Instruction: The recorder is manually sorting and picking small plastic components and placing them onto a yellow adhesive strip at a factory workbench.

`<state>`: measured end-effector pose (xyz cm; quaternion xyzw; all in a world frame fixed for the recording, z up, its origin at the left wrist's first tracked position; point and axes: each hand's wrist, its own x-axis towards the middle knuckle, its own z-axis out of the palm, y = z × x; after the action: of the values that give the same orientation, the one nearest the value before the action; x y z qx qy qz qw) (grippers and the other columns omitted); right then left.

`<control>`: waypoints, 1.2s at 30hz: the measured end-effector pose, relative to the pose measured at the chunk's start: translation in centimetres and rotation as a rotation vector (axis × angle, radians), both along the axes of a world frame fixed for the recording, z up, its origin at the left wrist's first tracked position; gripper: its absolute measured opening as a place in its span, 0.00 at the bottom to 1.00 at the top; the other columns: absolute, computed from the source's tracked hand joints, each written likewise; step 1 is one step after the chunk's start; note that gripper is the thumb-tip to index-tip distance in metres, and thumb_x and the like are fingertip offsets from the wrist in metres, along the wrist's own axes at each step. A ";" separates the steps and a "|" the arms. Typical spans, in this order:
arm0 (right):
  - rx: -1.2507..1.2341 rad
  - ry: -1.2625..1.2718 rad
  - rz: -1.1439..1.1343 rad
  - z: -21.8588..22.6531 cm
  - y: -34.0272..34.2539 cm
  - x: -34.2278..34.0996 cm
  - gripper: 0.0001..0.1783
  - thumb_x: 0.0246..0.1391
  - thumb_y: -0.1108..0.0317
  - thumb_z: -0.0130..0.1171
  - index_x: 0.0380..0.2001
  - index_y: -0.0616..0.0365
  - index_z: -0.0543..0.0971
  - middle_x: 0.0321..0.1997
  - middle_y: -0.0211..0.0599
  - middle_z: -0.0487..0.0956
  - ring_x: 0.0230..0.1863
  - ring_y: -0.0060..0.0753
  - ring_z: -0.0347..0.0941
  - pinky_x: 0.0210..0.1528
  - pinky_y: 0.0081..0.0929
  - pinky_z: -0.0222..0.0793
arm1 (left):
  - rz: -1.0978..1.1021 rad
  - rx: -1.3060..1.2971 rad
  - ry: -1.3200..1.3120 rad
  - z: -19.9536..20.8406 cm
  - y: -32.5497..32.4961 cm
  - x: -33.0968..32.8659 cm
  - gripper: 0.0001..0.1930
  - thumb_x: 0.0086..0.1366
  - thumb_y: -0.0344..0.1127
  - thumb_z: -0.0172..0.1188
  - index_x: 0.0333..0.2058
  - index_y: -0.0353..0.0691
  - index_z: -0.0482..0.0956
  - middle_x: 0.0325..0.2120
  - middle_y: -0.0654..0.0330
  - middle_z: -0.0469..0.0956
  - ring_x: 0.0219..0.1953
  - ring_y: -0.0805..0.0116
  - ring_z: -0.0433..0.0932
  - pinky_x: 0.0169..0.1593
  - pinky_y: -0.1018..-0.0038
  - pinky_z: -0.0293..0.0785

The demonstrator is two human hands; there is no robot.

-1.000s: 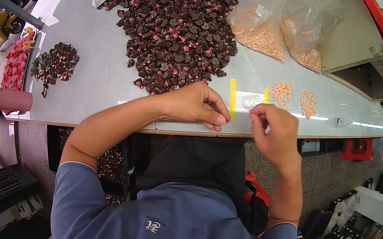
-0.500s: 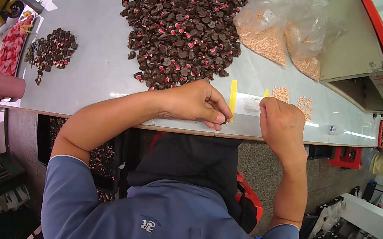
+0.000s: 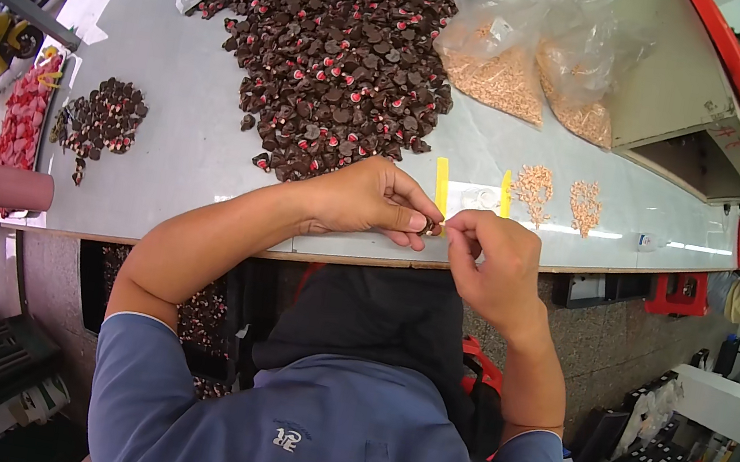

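Note:
My left hand [image 3: 373,200] pinches a small dark brown piece [image 3: 430,227] between thumb and fingertips, just above the table's near edge. My right hand [image 3: 500,261] meets it there, thumb and forefinger pressed together against the piece's right side. Whatever those right fingertips hold is too small to make out. Beyond the hands lies a white patch with a small round clear item [image 3: 487,198] on it, flanked by a left yellow strip [image 3: 442,182] and a right yellow strip [image 3: 505,193]. A big heap of similar dark pieces [image 3: 348,71], some showing red-and-white spots, spreads behind my left hand.
Two small groups of beige bits, one nearer [image 3: 533,192] and one farther right [image 3: 584,208], lie beyond my right hand. Clear bags of beige bits [image 3: 499,76] stand behind. At left are a smaller dark pile [image 3: 103,113], a pink cup [image 3: 10,187] and a tray of pink pieces [image 3: 28,110].
My right hand has come left and nearer, from beside the round clear item to the piece in my left hand. My left hand keeps its pinch. The whole view has shifted slightly.

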<state>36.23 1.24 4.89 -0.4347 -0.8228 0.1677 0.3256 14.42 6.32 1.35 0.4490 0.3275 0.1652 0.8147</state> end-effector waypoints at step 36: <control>-0.240 0.711 -0.406 -3.8 -1.7 4.8 0.06 0.59 0.77 0.59 0.38 0.60 0.73 0.34 0.27 0.75 0.35 0.14 0.70 0.41 0.15 0.68 | -0.072 -0.029 -0.057 0.2 0.4 -0.4 0.14 0.62 0.32 0.67 0.44 0.31 0.82 0.43 0.48 0.83 0.36 0.68 0.84 0.38 0.78 0.80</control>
<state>41.03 -0.47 1.11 -0.5376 -0.5317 0.3343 0.5626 14.01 6.72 1.52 0.4437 0.2901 0.1435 0.8357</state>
